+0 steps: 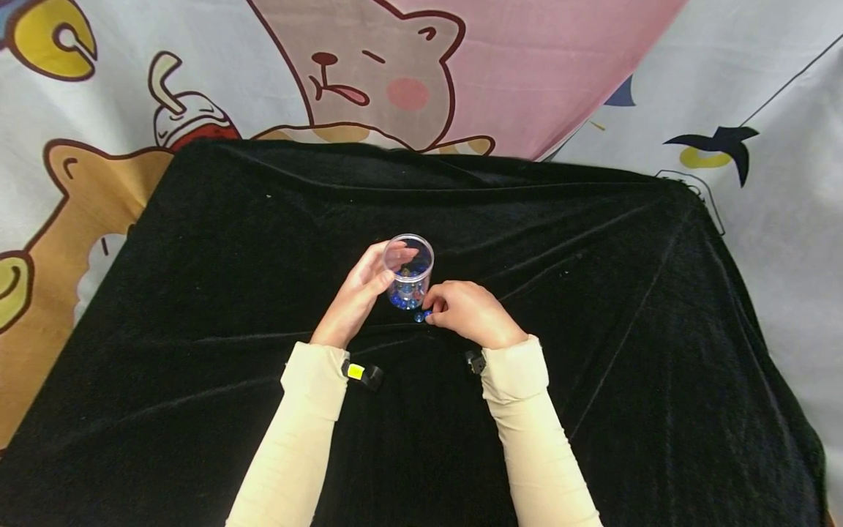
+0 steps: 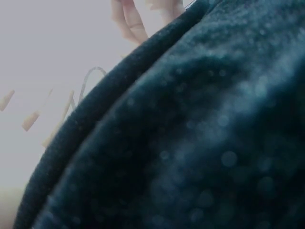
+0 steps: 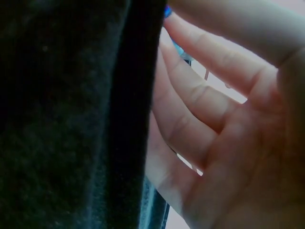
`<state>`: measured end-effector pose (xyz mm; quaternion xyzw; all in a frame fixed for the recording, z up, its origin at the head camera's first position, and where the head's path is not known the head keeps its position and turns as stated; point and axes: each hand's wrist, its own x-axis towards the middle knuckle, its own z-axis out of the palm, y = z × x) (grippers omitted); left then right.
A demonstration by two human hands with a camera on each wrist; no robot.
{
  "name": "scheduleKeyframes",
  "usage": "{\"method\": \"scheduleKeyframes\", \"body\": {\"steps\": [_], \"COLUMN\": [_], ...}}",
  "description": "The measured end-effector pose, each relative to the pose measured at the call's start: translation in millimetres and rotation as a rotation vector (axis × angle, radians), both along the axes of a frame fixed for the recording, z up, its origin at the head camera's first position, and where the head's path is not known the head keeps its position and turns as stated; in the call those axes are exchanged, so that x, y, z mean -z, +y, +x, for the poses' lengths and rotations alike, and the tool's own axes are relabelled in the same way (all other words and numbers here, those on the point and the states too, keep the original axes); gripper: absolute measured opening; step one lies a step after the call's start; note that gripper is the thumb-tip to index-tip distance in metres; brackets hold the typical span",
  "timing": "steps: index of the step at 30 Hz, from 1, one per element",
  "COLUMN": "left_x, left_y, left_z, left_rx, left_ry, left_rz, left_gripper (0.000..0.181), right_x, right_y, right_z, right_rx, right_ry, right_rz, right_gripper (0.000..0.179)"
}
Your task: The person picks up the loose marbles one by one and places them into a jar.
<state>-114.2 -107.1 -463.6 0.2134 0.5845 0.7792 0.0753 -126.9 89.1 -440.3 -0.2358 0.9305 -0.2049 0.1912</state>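
A clear plastic cup (image 1: 426, 277) with several blue marbles (image 1: 403, 296) inside stands in the middle of the black cloth, tilted slightly. My left hand (image 1: 358, 289) grips its left side, thumb in front and fingers behind the wall. Just right of the cup's base, my right hand (image 1: 473, 311) pinches a blue marble (image 3: 167, 11) between thumb and index fingertip, low over the cloth. Beside those fingertips another blue marble (image 1: 418, 317) lies on the cloth. In the left wrist view only part of the left hand's fingers (image 2: 133, 19) shows; the cup is hidden there.
Black velvety cloth (image 1: 263, 241) with folds and creases covers the table. A printed cartoon curtain (image 1: 369, 58) hangs behind its far edge and along both sides. Dark wrist cameras sit at both cuffs.
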Motion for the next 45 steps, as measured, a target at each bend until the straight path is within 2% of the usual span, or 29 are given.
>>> {"method": "scheduleKeyframes", "body": {"steps": [12, 18, 25, 30, 36, 45], "left_x": [-0.5, 13.1, -1.0, -1.8, -0.8, -0.9], "left_y": [0.4, 0.1, 0.4, 0.4, 0.5, 1.1], "left_z": [0.7, -4.7, 0.9, 0.8, -0.5, 0.0], "left_rx": [-0.005, -0.016, -0.004, 0.001, 0.015, 0.018], "left_ry": [-0.008, -0.021, 0.000, 0.005, 0.013, 0.013], "left_rz": [-0.013, -0.001, -0.018, -0.019, -0.009, -0.004], "left_gripper": [0.039, 0.039, 0.039, 0.040, 0.039, 0.039], "right_x": [3.7, 3.8, 0.1, -1.7, -5.3, -10.6], "right_y": [-2.2, -1.7, 0.8, 3.5, 7.9, 12.3], "right_z": [-0.3, 0.4, -0.2, -1.2, -1.0, -1.3], "right_rx": [0.009, 0.024, 0.051, 0.075, 0.094, 0.169], "right_ry": [0.012, 0.031, 0.057, 0.089, 0.168, 0.274], "right_rz": [0.024, 0.011, -0.022, -0.041, -0.089, -0.210], "right_gripper": [0.012, 0.010, 0.009, 0.011, 0.011, 0.013]}}
